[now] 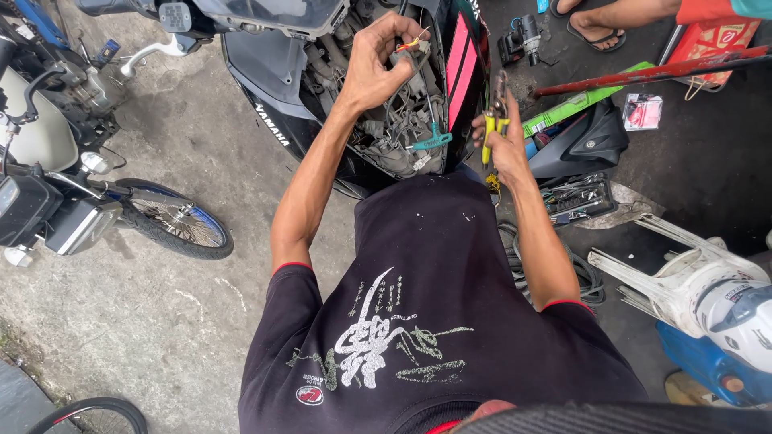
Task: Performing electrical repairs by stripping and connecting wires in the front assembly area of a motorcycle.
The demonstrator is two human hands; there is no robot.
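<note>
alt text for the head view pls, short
Seen from above, a person's left hand pinches wires in a black motorcycle's open front, while the right hand holds yellow-handled pliers beside it.

The opened front of the motorcycle (378, 96) is packed with a wire bundle (402, 120), leaving only narrow gaps for fingers. The left hand (378, 64) fills the upper part of the opening; the right hand (503, 141) with yellow-handled pliers (492, 120) crowds its right edge beside the pink-striped panel (460, 60). Left of the motorcycle, bare concrete floor (209, 137) gives open room; to the right, a tool tray (579, 197) and black cover (583, 141) block the ground
</note>
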